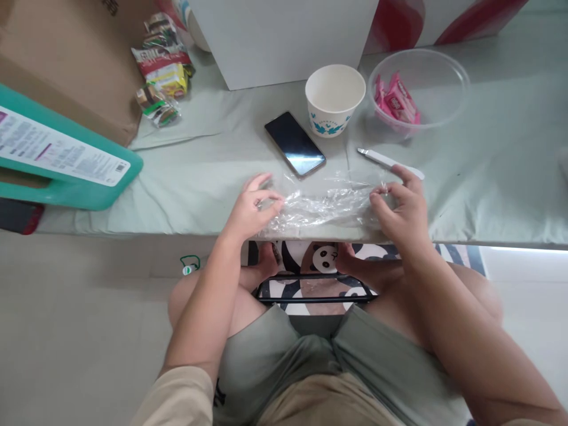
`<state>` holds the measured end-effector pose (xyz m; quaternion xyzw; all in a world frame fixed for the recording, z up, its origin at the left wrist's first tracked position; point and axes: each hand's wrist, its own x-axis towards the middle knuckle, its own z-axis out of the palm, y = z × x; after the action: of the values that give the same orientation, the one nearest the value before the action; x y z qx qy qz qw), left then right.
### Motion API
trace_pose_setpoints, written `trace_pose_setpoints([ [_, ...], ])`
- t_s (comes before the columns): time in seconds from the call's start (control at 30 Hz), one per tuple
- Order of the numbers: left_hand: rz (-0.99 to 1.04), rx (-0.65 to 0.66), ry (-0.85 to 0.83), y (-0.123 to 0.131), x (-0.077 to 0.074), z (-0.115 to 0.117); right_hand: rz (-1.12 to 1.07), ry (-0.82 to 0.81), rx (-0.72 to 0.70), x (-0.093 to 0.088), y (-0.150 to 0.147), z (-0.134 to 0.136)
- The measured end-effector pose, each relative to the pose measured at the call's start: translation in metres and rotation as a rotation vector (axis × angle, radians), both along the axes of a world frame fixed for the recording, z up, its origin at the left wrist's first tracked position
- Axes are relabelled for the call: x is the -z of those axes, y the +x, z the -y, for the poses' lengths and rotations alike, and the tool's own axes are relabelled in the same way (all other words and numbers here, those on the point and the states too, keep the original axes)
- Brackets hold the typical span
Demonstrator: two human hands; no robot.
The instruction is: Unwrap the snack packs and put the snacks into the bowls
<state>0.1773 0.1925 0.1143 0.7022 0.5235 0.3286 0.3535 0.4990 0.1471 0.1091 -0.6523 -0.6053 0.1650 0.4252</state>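
A crumpled sheet of clear plastic film point(328, 204) lies along the front edge of the cloth-covered table, stretched between my two hands. My left hand point(255, 208) pinches its left end between thumb and fingers. At the other end my right hand point(402, 204) has thumb and forefinger closed on the film, with the other fingers raised. Just beyond my right fingers is a white-handled knife-like tool point(390, 163). Behind the film a dark-screened smartphone point(296, 145) rests face up at a slant.
A paper cup point(335, 97) stands behind the phone, beside a clear plastic bowl point(444, 94) holding pink wrapped packets point(397, 100). Wrapped snacks point(164, 68) lie at the back left, near a cardboard box point(57, 65) and a green jug point(89, 183). A white box point(284, 41) closes off the back.
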Motion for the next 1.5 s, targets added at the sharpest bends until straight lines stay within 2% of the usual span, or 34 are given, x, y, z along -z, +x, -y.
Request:
trace_pose_setpoints([
  [0.1,0.184,0.072,-0.076,0.012,-0.004,-0.006,-0.084,-0.069,-0.035,-0.002,0.001,-0.011],
  [0.17,0.340,0.034,-0.118,0.016,-0.004,-0.006,-0.176,-0.101,0.023,-0.005,0.000,-0.015],
  [0.27,0.568,-0.036,-0.209,0.014,-0.002,-0.006,-0.354,-0.052,0.116,-0.007,-0.003,-0.016],
  [0.4,0.621,0.024,-0.313,0.007,-0.005,-0.007,-0.600,0.006,0.162,-0.006,-0.004,-0.017],
  [0.5,0.583,0.103,-0.389,0.005,-0.011,-0.008,-0.546,-0.033,0.145,-0.004,0.001,-0.016],
  [0.6,0.639,0.149,-0.509,0.002,-0.015,-0.004,-0.446,-0.036,0.122,-0.004,0.005,-0.013],
  [0.73,0.711,0.197,-0.653,-0.005,-0.011,0.005,-0.428,0.001,0.151,-0.003,0.003,-0.011],
  [0.87,0.689,0.156,-0.639,-0.008,-0.008,0.015,-0.408,0.028,0.158,0.003,-0.007,-0.013],
  [1.0,0.539,0.149,-0.584,-0.004,-0.015,0.021,-0.400,0.068,0.228,0.006,-0.013,-0.018],
  [1.17,0.534,-0.070,-0.501,0.001,-0.024,0.019,-0.401,-0.006,0.230,-0.002,-0.014,-0.015],
  [1.33,0.618,-0.310,-0.364,-0.006,-0.024,0.012,-0.424,-0.109,0.234,-0.006,-0.010,-0.004],
  [1.4,0.678,-0.321,-0.365,-0.010,-0.023,0.012,-0.462,-0.061,0.238,-0.006,-0.005,-0.003],
  [1.5,0.748,-0.197,-0.454,-0.017,-0.026,0.014,-0.477,0.112,0.218,-0.006,0.006,-0.003],
])
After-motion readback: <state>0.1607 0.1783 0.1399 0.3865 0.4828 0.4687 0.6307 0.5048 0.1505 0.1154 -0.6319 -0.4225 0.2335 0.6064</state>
